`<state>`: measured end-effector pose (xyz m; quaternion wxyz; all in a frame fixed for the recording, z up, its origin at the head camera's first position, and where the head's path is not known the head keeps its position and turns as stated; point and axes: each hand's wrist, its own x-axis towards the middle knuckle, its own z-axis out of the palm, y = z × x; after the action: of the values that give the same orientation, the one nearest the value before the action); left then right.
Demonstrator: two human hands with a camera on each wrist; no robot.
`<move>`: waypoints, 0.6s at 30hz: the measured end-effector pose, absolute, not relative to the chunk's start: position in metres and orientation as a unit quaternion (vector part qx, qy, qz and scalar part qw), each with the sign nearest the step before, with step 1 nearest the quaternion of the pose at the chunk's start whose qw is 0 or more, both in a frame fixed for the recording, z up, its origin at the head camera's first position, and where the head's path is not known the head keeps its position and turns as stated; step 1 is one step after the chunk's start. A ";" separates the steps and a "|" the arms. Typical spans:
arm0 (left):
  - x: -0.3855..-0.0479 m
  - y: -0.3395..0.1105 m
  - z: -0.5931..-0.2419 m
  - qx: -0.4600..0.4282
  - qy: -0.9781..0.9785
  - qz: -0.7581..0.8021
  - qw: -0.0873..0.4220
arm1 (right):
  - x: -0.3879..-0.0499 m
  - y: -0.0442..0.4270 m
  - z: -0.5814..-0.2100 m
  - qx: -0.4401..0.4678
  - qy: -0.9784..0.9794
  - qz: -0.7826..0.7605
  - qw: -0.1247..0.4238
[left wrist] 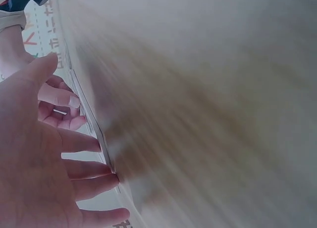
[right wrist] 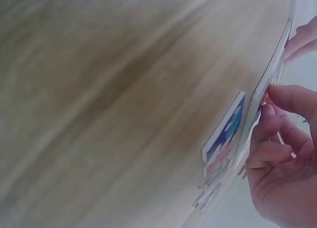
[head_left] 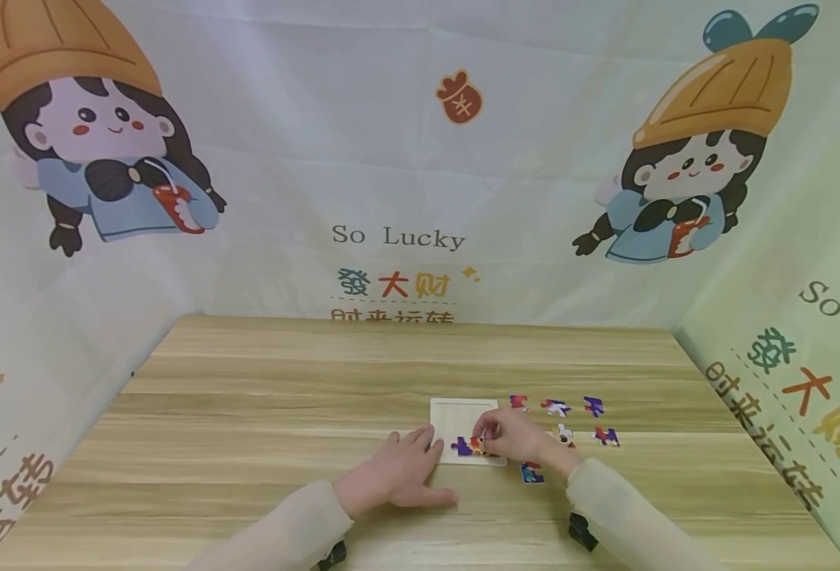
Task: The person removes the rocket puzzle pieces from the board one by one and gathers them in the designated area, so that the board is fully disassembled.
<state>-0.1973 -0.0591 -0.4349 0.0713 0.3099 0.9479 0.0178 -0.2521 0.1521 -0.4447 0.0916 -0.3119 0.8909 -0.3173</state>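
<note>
A pale square puzzle tray [head_left: 462,412] lies on the table, with colourful jigsaw pieces [head_left: 462,448] along its near side. My left hand [head_left: 401,468] rests at the tray's left edge, its fingers spread; the left wrist view shows the fingertips touching the edge. Over the tray, my right hand [head_left: 515,434] pinches a jigsaw piece between thumb and index finger, low against the other pieces. In the right wrist view the thumb and curled fingers [right wrist: 272,151] hide most of that piece.
Several loose jigsaw pieces lie right of the tray, among them a purple and red piece [head_left: 606,436] and a white piece [head_left: 555,408]. A blue piece [head_left: 531,473] sits by the tray's near right corner. Printed cloth [head_left: 391,159] hangs around the wooden table [head_left: 262,381].
</note>
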 end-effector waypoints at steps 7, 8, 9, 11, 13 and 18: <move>-0.200 -0.060 -0.436 0.311 0.948 0.020 0.064 | -0.250 0.150 -0.443 -0.317 0.905 -0.271 0.080; -0.200 -0.060 -0.436 0.311 0.948 0.020 0.064 | -0.250 0.149 -0.442 -0.320 0.908 -0.260 0.076; -0.201 -0.060 -0.436 0.311 0.948 0.020 0.064 | -0.250 0.149 -0.443 -0.323 0.910 -0.249 0.072; -0.201 -0.060 -0.436 0.311 0.948 0.020 0.064 | -0.250 0.148 -0.443 -0.328 0.913 -0.235 0.068; -0.201 -0.060 -0.437 0.312 0.948 0.018 0.062 | -0.250 0.147 -0.443 -0.326 0.914 -0.230 0.070; -0.201 -0.060 -0.436 0.315 0.947 0.018 0.057 | -0.251 0.146 -0.442 -0.316 0.913 -0.243 0.083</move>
<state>-0.2011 -0.0604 -0.4364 0.0573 0.3149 0.9472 0.0184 -0.2512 0.1464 -0.4417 0.0834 -0.3157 0.9134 -0.2429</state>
